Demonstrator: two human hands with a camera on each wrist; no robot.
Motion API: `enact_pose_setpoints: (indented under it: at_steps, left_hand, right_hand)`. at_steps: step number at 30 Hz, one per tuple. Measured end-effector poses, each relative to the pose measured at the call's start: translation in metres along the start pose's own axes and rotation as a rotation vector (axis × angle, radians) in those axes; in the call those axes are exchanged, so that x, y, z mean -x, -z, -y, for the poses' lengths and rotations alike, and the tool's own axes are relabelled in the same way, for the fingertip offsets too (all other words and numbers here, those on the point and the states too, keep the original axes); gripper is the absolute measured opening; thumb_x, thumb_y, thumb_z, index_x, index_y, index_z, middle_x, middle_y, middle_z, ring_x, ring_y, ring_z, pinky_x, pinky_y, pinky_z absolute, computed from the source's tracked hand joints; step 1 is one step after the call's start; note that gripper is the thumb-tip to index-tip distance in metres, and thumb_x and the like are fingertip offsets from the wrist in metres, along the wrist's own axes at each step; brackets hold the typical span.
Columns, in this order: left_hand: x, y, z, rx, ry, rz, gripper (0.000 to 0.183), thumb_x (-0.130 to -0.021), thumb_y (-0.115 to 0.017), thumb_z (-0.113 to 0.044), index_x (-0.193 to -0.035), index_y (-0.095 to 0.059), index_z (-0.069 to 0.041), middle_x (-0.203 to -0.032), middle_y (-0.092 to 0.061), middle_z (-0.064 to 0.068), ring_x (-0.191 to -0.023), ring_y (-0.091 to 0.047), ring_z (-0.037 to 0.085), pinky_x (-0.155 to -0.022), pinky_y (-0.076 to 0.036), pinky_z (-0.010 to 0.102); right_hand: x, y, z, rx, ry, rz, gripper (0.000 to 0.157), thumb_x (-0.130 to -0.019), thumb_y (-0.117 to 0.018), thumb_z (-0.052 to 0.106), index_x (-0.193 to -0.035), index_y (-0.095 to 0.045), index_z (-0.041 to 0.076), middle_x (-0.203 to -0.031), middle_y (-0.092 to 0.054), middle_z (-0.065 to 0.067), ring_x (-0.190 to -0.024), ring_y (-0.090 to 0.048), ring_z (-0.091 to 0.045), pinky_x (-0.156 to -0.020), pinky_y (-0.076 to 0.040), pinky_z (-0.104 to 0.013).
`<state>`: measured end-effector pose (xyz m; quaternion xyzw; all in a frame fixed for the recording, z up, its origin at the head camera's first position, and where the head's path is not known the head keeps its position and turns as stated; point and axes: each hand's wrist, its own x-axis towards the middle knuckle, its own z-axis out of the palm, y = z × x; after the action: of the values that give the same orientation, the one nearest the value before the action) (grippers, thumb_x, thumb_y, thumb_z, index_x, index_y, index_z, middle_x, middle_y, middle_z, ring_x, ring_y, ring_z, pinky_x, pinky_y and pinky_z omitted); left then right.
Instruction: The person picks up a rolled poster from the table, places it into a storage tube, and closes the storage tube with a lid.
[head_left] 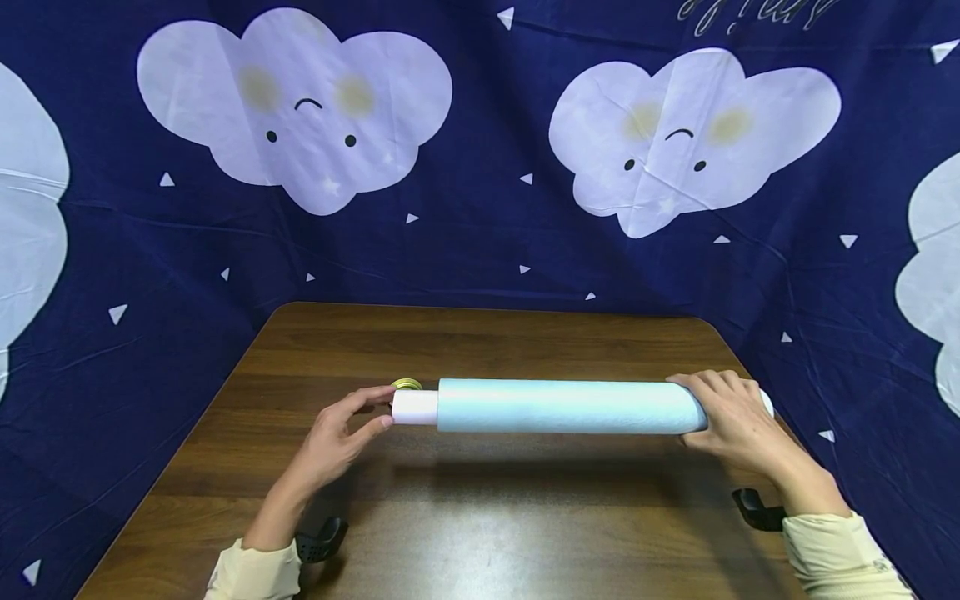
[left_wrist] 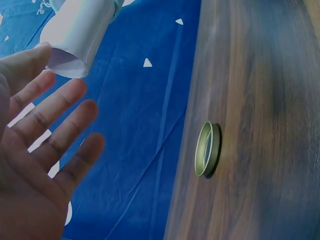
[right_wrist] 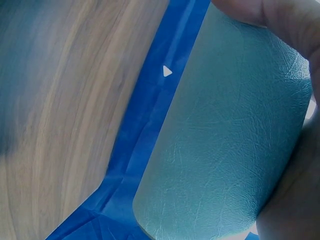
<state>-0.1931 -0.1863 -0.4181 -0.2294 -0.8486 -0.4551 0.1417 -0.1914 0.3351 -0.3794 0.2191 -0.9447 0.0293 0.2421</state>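
A long roll of pale blue textured sheet (head_left: 562, 406) lies across the wooden table (head_left: 480, 517), its white inner tube (head_left: 415, 407) sticking out at the left end. My right hand (head_left: 731, 421) grips the roll's right end, fingers curled over the top; the right wrist view shows the blue surface (right_wrist: 225, 150) with my thumb (right_wrist: 280, 20) on it. My left hand (head_left: 352, 425) is at the left end with fingers straight and spread (left_wrist: 45, 145), fingertips just at the tube's open mouth (left_wrist: 75, 30). A small gold ring-shaped lid (head_left: 407, 384) (left_wrist: 207, 149) sits on the table just behind that end.
A dark blue cloth with white clouds (head_left: 300, 108) hangs behind and drapes down both sides of the table. Black wrist straps (head_left: 321, 540) (head_left: 757, 510) show near my cream sleeves. The table's far edge (head_left: 480, 307) meets the cloth.
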Motion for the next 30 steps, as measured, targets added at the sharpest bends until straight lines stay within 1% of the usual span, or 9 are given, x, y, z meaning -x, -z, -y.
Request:
enact_pose_setpoints:
  at_steps: [4, 7, 11, 14, 18, 22, 27, 29, 30]
  left_hand:
    - [-0.002, -0.003, -0.002, 0.012, -0.031, -0.008, 0.039, -0.085, -0.067, -0.014, -0.123, -0.06, -0.014, -0.118, -0.067, 0.002, -0.106, -0.058, 0.003, -0.089, -0.047, 0.028]
    - [-0.004, -0.006, -0.003, 0.028, -0.046, -0.009, 0.038, -0.085, -0.068, -0.013, -0.122, -0.061, -0.016, -0.117, -0.067, 0.003, -0.104, -0.058, 0.003, -0.087, -0.047, 0.028]
    - [-0.006, -0.012, -0.003, 0.04, -0.062, -0.007, 0.037, -0.085, -0.067, -0.012, -0.121, -0.062, -0.015, -0.117, -0.067, 0.004, -0.105, -0.06, 0.007, -0.087, -0.049, 0.031]
    - [-0.009, -0.016, -0.004, 0.045, -0.088, -0.004, 0.037, -0.085, -0.067, -0.011, -0.121, -0.062, -0.013, -0.117, -0.067, 0.006, -0.106, -0.062, 0.015, -0.088, -0.05, 0.034]
    - [-0.011, -0.021, -0.009, 0.055, -0.093, 0.012, 0.037, -0.085, -0.067, -0.011, -0.122, -0.061, -0.01, -0.118, -0.067, 0.006, -0.109, -0.062, 0.023, -0.09, -0.05, 0.036]
    - [-0.013, -0.026, -0.014, 0.056, -0.078, 0.023, 0.038, -0.085, -0.067, -0.014, -0.123, -0.061, -0.011, -0.118, -0.067, 0.003, -0.111, -0.06, 0.018, -0.092, -0.048, 0.031]
    - [-0.017, -0.031, -0.018, 0.059, -0.131, 0.014, 0.039, -0.083, -0.069, -0.012, -0.122, -0.062, -0.011, -0.115, -0.068, 0.005, -0.107, -0.062, 0.02, -0.089, -0.048, 0.025]
    - [-0.019, -0.033, -0.02, 0.063, -0.136, 0.015, 0.039, -0.083, -0.069, -0.013, -0.121, -0.062, -0.012, -0.115, -0.068, 0.005, -0.108, -0.062, 0.02, -0.09, -0.047, 0.024]
    - [-0.019, -0.034, -0.021, 0.065, -0.126, 0.02, 0.038, -0.083, -0.069, -0.014, -0.121, -0.063, -0.013, -0.115, -0.068, 0.004, -0.108, -0.062, 0.019, -0.091, -0.047, 0.024]
  right_hand:
    - [0.0, 0.0, 0.001, 0.0, -0.004, 0.001, 0.078, -0.047, -0.087, 0.026, -0.117, -0.056, 0.016, -0.099, -0.064, -0.009, -0.091, -0.054, -0.033, -0.072, -0.033, -0.048]
    - [0.0, 0.0, 0.001, 0.0, -0.004, 0.0, 0.077, -0.047, -0.087, 0.026, -0.117, -0.056, 0.015, -0.099, -0.064, -0.009, -0.091, -0.054, -0.033, -0.072, -0.033, -0.049]
    - [0.0, 0.0, 0.0, -0.003, -0.004, 0.003, 0.078, -0.046, -0.087, 0.026, -0.117, -0.056, 0.015, -0.099, -0.064, -0.01, -0.092, -0.053, -0.033, -0.073, -0.032, -0.048]
    - [0.0, 0.0, 0.0, -0.006, -0.007, 0.005, 0.079, -0.046, -0.087, 0.027, -0.118, -0.056, 0.016, -0.1, -0.064, -0.01, -0.092, -0.053, -0.033, -0.073, -0.031, -0.047]
    - [0.0, -0.001, 0.0, -0.007, -0.006, 0.005, 0.079, -0.046, -0.087, 0.026, -0.118, -0.056, 0.015, -0.1, -0.064, -0.01, -0.092, -0.053, -0.033, -0.072, -0.031, -0.047]
    - [0.0, -0.001, 0.001, -0.007, -0.003, -0.005, 0.078, -0.046, -0.087, 0.026, -0.117, -0.056, 0.016, -0.099, -0.064, -0.008, -0.091, -0.053, -0.033, -0.071, -0.032, -0.046]
    - [0.001, 0.0, 0.0, -0.008, -0.001, -0.005, 0.078, -0.046, -0.087, 0.026, -0.117, -0.056, 0.016, -0.1, -0.064, -0.009, -0.091, -0.053, -0.033, -0.071, -0.032, -0.047]
    - [0.002, 0.0, 0.0, -0.008, -0.008, 0.0, 0.078, -0.047, -0.087, 0.027, -0.117, -0.057, 0.015, -0.1, -0.064, -0.01, -0.091, -0.053, -0.033, -0.072, -0.031, -0.047]
    - [0.002, 0.0, 0.0, -0.007, -0.011, 0.001, 0.078, -0.047, -0.087, 0.026, -0.117, -0.057, 0.015, -0.1, -0.064, -0.01, -0.091, -0.053, -0.033, -0.072, -0.032, -0.047]
